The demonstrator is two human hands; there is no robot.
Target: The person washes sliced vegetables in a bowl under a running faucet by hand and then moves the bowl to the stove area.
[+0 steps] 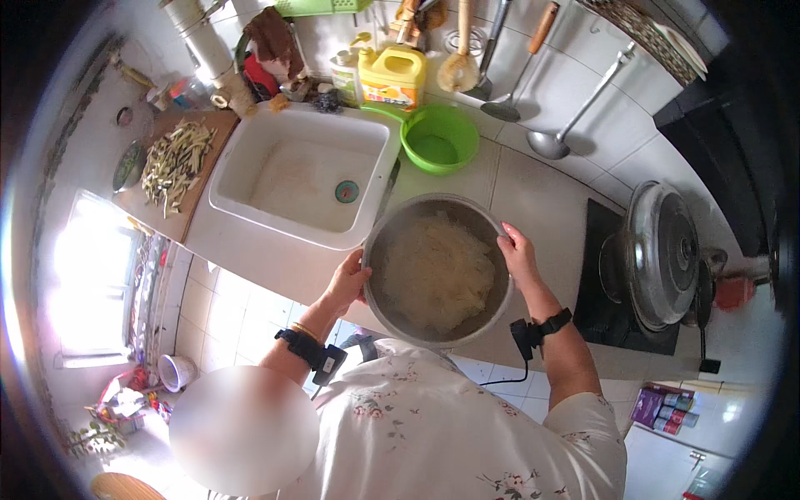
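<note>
Between my two hands is a large round metal basin [379,312]. A pale, fluffy mass [440,269] fills much of its bottom; it could be cooked rice or noodles, I cannot tell which. My left hand [347,282] grips the left rim, thumb over the edge. On the opposite side, my right hand [519,253] holds the upper right rim. The basin is over the front of the tiled counter [537,187], close to my body. Whether its base touches the counter is hidden.
A white sink [294,169] lies left of the basin, a green plastic colander or ladle [440,140] behind it. Sliced vegetables [178,162] cover a cutting board [215,140]. At right, a large lidded pot [662,256] stands on a black cooktop [594,281]. Ladles [550,145] hang along the wall.
</note>
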